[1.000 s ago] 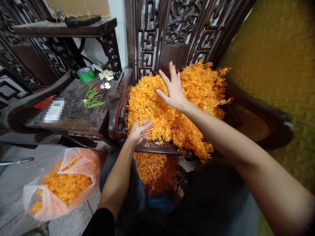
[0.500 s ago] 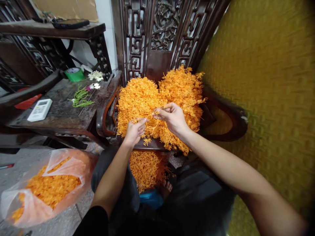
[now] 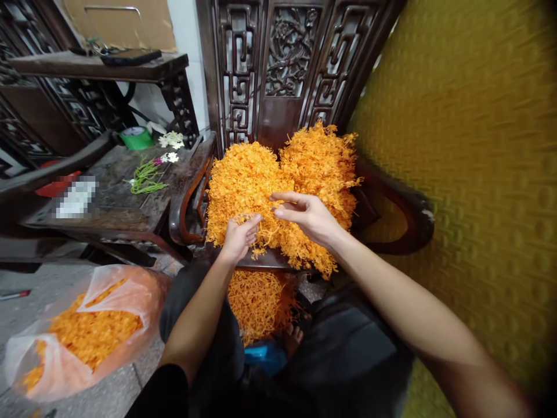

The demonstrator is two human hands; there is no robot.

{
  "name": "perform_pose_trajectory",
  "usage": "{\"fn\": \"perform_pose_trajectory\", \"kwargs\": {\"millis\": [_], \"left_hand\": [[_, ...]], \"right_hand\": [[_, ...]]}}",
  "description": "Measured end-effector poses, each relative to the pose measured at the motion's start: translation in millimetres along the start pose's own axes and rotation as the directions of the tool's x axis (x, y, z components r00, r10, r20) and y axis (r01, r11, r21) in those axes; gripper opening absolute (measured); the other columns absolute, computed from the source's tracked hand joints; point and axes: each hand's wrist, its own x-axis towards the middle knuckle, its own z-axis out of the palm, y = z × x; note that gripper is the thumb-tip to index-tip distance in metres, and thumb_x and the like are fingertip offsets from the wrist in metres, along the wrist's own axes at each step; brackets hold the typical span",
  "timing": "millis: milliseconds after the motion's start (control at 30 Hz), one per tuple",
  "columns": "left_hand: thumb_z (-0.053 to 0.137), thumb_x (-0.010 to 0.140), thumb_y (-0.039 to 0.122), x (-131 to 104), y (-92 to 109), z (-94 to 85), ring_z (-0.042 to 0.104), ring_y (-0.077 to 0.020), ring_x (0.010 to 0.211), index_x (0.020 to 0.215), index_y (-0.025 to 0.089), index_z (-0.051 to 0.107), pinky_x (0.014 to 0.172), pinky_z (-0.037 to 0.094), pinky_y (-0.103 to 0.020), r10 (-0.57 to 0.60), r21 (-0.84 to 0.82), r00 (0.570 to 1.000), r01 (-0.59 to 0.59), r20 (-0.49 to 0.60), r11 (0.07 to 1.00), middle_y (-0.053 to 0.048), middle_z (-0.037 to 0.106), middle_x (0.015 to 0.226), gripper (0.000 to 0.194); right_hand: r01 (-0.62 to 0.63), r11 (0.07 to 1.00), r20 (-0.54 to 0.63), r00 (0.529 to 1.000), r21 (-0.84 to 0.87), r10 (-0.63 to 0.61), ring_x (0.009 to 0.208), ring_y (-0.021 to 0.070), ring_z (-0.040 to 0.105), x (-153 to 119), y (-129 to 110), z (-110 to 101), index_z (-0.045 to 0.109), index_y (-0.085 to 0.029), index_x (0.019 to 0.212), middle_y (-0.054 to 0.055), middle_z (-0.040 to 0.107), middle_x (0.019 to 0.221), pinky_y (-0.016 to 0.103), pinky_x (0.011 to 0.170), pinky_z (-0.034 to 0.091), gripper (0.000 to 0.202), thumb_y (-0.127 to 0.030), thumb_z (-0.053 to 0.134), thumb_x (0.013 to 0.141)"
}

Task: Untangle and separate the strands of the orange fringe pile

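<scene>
Two large heaps of orange, stringy, flower-like pieces fill the seat of a dark wooden chair: the left heap [image 3: 243, 174] and the right heap [image 3: 322, 162]. In front of them my left hand [image 3: 238, 237] is closed, pinching a thin orange strand between thumb and forefinger. Facing it, my right hand [image 3: 307, 216] has thumb and fingers apart, and I see nothing held in it. More orange strands [image 3: 255, 302] lie in a pile below the seat, between my legs.
A clear plastic bag [image 3: 148, 325] of orange pieces stands on the floor at left. The dark side table [image 3: 108, 174] bears green tape [image 3: 137, 138], green stems [image 3: 148, 179] and white flowers [image 3: 171, 140]. Carved chair back [image 3: 282, 116] rises behind the heaps; a yellow textured surface [image 3: 470, 145] is at right.
My right hand's fingers have opened from a pinch on the orange strand and let it go. My left hand keeps its pinch in nearly the same place. The view has tilted slightly.
</scene>
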Motion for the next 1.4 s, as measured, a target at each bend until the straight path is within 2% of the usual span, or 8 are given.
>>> {"fn": "perform_pose_trajectory", "kwargs": {"millis": [233,400,633,833,967,1100,1200,1400], "left_hand": [[0.09,0.064,0.043,-1.6,-5.5,4.5,0.021,-0.0007,0.043,0.068,0.016,0.053,0.043,0.009,-0.02,0.044,0.094,0.998,-0.04,-0.044,0.995,0.011,0.032,0.052,0.046],[0.092,0.058,0.043,-3.7,-4.8,2.0,0.025,-0.0008,0.043,0.065,0.015,0.052,0.044,0.009,-0.02,-0.008,0.166,0.999,0.015,-0.044,0.986,0.008,0.039,0.053,0.049],[0.089,0.067,0.039,-6.8,-0.8,-7.4,0.026,-0.0017,0.044,0.071,0.012,0.061,0.044,0.01,-0.022,-0.183,0.336,0.967,0.115,0.178,0.935,0.007,0.038,0.054,0.039],[0.088,0.069,0.034,-5.9,-2.3,-9.1,0.023,-0.0014,0.045,0.069,0.014,0.058,0.045,0.01,-0.021,-0.194,0.354,0.96,0.114,0.2,0.928,0.007,0.036,0.056,0.036],[0.088,0.066,0.036,-6.5,2.9,-9.0,0.023,-0.0016,0.045,0.067,0.013,0.058,0.045,0.009,-0.022,-0.213,0.378,0.961,0.133,0.178,0.916,0.007,0.035,0.054,0.038],[0.089,0.065,0.041,-8.8,8.0,-11.1,0.023,-0.0016,0.044,0.07,0.012,0.061,0.044,0.008,-0.022,-0.269,0.42,0.949,0.178,0.166,0.89,0.007,0.038,0.054,0.041],[0.088,0.066,0.04,-9.7,8.0,-11.8,0.023,-0.0025,0.044,0.067,0.013,0.06,0.044,0.009,-0.023,-0.282,0.46,0.942,0.172,0.181,0.871,0.008,0.036,0.052,0.039],[0.082,0.07,0.037,-8.9,7.7,-11.3,0.028,-0.0046,0.045,0.06,0.016,0.054,0.046,0.017,-0.023,-0.236,0.566,0.945,0.07,0.226,0.822,0.006,0.039,0.051,0.036]], "right_hand": [[0.108,0.951,-0.231,0.956,-0.289,-0.179,0.063,0.0155,0.061,19.7,8.8,-20.2,0.073,-0.015,0.083,0.005,0.068,0.071,0.034,0.063,0.053,0.031,-0.044,0.082,0.076],[0.342,0.845,-0.568,0.629,-0.411,-0.53,0.071,0.0151,0.062,33.9,-7.4,-67.7,0.066,-0.019,0.083,0.005,0.067,0.085,0.032,0.066,0.055,0.024,-0.04,0.077,0.08],[0.101,0.879,0.118,0.992,-0.466,-0.052,0.066,0.0144,0.05,21.7,-11.8,-30.3,0.072,-0.018,0.09,0.002,0.058,0.072,0.03,0.064,0.044,0.034,-0.047,0.055,0.097],[-0.101,0.914,0.425,0.862,-0.393,0.277,0.056,0.0098,0.034,30.5,7.6,-34.1,0.053,-0.02,0.064,-0.003,0.041,0.06,0.027,0.054,0.029,0.049,-0.059,0.077,0.081],[-0.075,0.91,-0.032,0.997,-0.408,0.067,0.055,0.0098,0.033,44.1,17.4,-47.2,0.046,-0.021,0.067,-0.004,0.039,0.06,0.027,0.052,0.028,0.047,-0.053,0.069,0.091],[-0.06,0.942,-0.322,0.945,-0.33,-0.052,0.055,0.0104,0.037,50.7,14.9,-61.3,0.044,-0.021,0.071,-0.003,0.039,0.064,0.026,0.051,0.037,0.045,-0.056,0.062,0.095],[-0.067,0.937,0.021,0.997,-0.344,0.079,0.057,0.0115,0.042,40.8,9.3,-57.7,0.052,-0.02,0.07,-0.002,0.039,0.063,0.027,0.051,0.043,0.053,-0.069,0.061,0.09],[-0.1,0.859,0.47,0.802,-0.503,0.369,0.054,0.0114,0.041,23.6,18.4,-31.5,0.066,-0.02,0.063,0.0,0.049,0.058,0.027,0.047,0.037,0.054,-0.072,0.074,0.076]]}}
